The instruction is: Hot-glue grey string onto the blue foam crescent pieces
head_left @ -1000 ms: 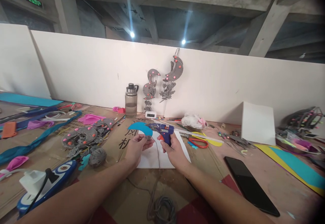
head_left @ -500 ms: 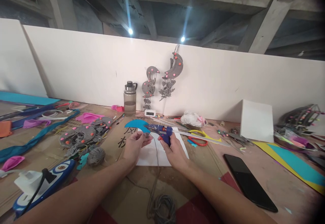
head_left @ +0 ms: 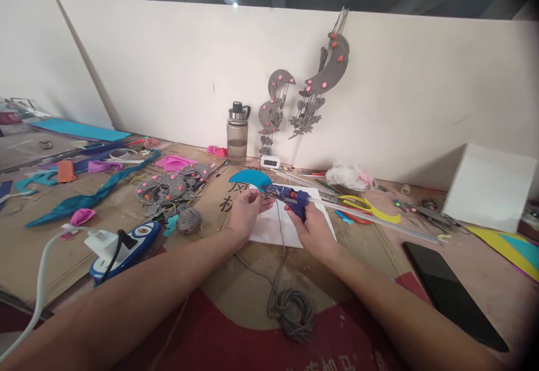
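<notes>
Between the fingers of my left hand [head_left: 248, 212] is a blue felt crescent [head_left: 251, 177], its curved body reaching up and left. Wrapped round the handle of a blue hot glue gun [head_left: 298, 200] is my right hand [head_left: 316, 229]. The gun's nozzle points left and meets the crescent's right end, close to my left fingertips; whether it touches is too small to tell. A clear glue stick sticks out behind the gun. Grey yarn [head_left: 281, 225] hangs from near my left fingers down to a coil [head_left: 296, 315] on the cardboard. White paper [head_left: 273, 235] lies beneath both hands.
A water bottle [head_left: 237, 138] and small clock [head_left: 270, 161] stand by the white board. Grey moon hangings [head_left: 330, 71] hang there. Yellow-handled scissors [head_left: 356, 202] and a phone [head_left: 452, 292] lie right; a power strip [head_left: 126, 250] and yarn ball [head_left: 188, 218] lie left.
The view has tilted down and swung left, so things sit higher and further right. Both hands keep their hold, with the glue gun's nozzle still at the crescent's end.
</notes>
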`<state>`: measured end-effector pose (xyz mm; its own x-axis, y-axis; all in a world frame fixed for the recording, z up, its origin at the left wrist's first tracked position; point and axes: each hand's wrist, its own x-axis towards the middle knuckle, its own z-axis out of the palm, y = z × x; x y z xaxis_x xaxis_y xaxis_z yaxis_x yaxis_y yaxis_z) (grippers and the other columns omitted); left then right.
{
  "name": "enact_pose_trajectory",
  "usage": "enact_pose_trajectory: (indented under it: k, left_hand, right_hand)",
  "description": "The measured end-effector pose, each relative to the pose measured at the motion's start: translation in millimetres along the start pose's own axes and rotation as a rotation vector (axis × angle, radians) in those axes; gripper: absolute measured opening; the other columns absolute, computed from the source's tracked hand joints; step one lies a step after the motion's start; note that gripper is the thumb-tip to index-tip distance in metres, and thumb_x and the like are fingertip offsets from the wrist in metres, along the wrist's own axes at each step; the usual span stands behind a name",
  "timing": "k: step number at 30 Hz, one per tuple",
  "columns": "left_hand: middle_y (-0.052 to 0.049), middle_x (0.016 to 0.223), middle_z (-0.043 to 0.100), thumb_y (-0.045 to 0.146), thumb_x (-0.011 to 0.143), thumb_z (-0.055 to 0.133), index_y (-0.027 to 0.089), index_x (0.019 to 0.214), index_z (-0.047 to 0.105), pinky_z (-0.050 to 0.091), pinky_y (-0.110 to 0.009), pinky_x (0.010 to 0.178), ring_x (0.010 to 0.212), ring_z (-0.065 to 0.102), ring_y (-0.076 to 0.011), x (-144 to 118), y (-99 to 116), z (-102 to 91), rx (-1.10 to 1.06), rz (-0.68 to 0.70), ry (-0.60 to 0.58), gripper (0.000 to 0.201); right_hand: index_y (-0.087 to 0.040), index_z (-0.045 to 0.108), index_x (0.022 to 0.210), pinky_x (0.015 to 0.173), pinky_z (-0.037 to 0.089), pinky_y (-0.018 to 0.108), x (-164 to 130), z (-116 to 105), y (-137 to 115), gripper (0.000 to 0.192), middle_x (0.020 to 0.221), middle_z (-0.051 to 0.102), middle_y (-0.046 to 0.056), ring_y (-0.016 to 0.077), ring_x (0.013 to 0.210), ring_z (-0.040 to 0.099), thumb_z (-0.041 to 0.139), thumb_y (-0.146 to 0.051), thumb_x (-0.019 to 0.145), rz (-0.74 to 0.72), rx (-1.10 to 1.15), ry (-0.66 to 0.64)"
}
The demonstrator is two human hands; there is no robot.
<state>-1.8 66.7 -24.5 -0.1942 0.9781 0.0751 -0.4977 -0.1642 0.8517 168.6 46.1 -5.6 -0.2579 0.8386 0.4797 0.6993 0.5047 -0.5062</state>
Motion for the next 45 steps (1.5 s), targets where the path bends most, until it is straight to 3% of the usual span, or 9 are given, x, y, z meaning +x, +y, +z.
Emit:
enact_pose_trajectory:
  k: [17,45]
  left_hand:
    - [0.000,0.066,0.065,0.013,0.076,0.066,0.013,0.075,0.053,0.059,-0.037,0.080,0.063,0.068,-0.0120,2.3,5.3,3.2,0.029,0.017,0.122,0.013]
    - [-0.003,0.074,0.069,0.021,0.074,0.069,0.015,0.075,0.049,0.057,-0.039,0.082,0.072,0.070,-0.0153,2.3,6.1,0.1,-0.015,0.062,0.042,0.020]
  right_hand:
    - [-0.016,0.054,0.112,0.080,0.050,0.040,-1.6,0.9,2.6,0.033,0.104,0.067,0.016,0.0284,0.095,0.063,0.040,-0.039,0.092,-0.065,-0.202,0.016]
    - [-0.015,0.051,0.115,0.083,0.048,0.043,-0.8,-1.1,1.3,0.036,0.107,0.066,0.018,0.0308,0.096,0.063,0.039,-0.038,0.091,0.009,-0.164,0.026]
